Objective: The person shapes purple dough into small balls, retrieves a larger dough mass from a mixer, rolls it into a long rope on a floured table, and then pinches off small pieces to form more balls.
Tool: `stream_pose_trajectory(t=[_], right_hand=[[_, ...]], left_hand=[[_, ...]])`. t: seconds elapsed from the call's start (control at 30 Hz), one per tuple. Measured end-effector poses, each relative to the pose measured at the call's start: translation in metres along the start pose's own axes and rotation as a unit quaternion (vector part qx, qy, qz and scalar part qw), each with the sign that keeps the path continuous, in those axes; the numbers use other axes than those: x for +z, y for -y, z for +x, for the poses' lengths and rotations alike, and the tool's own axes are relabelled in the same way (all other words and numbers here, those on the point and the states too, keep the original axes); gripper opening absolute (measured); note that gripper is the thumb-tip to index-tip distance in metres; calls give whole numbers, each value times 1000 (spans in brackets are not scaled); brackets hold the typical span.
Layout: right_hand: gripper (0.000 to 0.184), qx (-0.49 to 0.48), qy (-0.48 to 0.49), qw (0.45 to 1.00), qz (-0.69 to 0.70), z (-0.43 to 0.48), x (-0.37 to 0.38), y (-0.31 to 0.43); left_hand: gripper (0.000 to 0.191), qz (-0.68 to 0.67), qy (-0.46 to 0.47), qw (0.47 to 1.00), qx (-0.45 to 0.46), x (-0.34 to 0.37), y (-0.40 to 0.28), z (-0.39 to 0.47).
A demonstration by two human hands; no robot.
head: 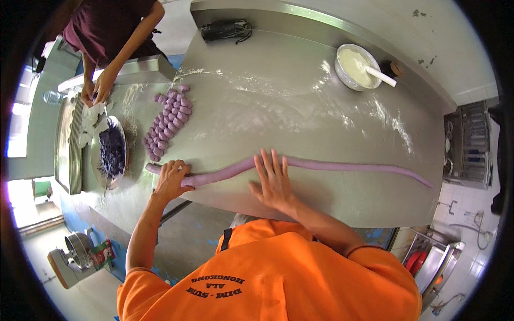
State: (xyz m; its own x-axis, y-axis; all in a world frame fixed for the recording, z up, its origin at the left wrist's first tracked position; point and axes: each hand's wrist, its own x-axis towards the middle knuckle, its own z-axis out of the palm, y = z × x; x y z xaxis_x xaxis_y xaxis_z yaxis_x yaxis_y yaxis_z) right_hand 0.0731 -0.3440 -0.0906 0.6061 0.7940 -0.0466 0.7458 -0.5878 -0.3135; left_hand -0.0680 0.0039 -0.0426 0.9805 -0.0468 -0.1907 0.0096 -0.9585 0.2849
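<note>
A long rope of purple dough (341, 165) runs across the metal table from the pile's front end to near the right edge. It is thicker on the left, tapers to the right and bends in the middle. Near its left end, my left hand (172, 181) curls over the rope, thumb on the near side and fingers on the far side. My right hand (274, 180) lies palm down with fingers spread, the fingers crossing the rope near its middle. Beyond my left hand lies a pile of small purple dough pieces (170, 120).
Left stands a plate of dark purple filling (112, 148), beside white rounds (86, 120) and stacked metal trays (72, 148). A co-worker's hands (98, 88) hold something small and dark. A bowl of flour (353, 68) with a white-handled tool and a black pouch (225, 31) rest at the back.
</note>
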Motion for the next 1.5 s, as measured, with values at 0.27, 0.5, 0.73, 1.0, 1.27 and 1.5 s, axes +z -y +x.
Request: stream_pose_trajectory(t=[0.27, 0.5, 0.73, 1.0, 1.27, 1.5], right_hand=[[79, 68, -187, 980, 31, 158, -1, -29], [66, 14, -90, 992, 84, -32, -13, -22], [44, 165, 151, 965, 139, -68, -84, -149], [31, 338, 161, 810, 451, -179, -204, -306], [37, 376, -177, 901, -125, -242, -170, -405], [92, 223, -57, 972, -45, -136, -109, -291]], left_hand=[[50, -265, 158, 934, -182, -20, 44, -4], [38, -291, 282, 867, -290, -102, 55, -44], [33, -316, 206, 867, -325, -95, 64, -45], [52, -269, 105, 955, -66, -71, -37, 13], [68, -133, -30, 989, -61, 81, -290, 109], [92, -66, -119, 988, -70, 116, -335, 152]])
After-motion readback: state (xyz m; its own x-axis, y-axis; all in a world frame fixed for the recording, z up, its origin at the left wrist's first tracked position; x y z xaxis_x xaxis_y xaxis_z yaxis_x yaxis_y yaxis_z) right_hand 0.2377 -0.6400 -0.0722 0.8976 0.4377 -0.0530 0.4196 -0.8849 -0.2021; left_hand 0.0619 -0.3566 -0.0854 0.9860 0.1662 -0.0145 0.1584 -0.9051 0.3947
